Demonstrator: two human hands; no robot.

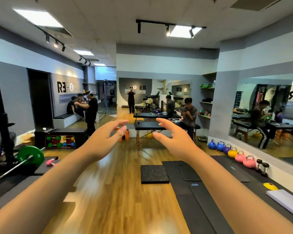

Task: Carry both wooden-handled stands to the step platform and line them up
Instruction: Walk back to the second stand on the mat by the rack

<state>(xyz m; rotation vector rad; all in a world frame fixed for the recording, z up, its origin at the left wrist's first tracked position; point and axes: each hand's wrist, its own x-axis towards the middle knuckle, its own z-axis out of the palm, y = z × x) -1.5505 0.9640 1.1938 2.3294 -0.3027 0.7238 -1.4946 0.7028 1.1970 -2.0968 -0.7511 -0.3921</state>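
Observation:
Both my arms reach forward at chest height over the wooden floor. My left hand (105,141) is open, fingers spread and curled slightly, holding nothing. My right hand (172,141) is also open and holds nothing, palm turned toward the left hand. About a hand's width separates the two. I cannot make out any wooden-handled stands in this view. A low white step-like platform (285,201) lies at the right edge on a black mat.
A barbell with a green plate (30,155) lies left by a black rack. Black mats (193,173) and a speckled square pad (154,173) cover the floor right. Coloured kettlebells (232,152) line the mirror wall. Massage tables (149,125) and several people stand ahead.

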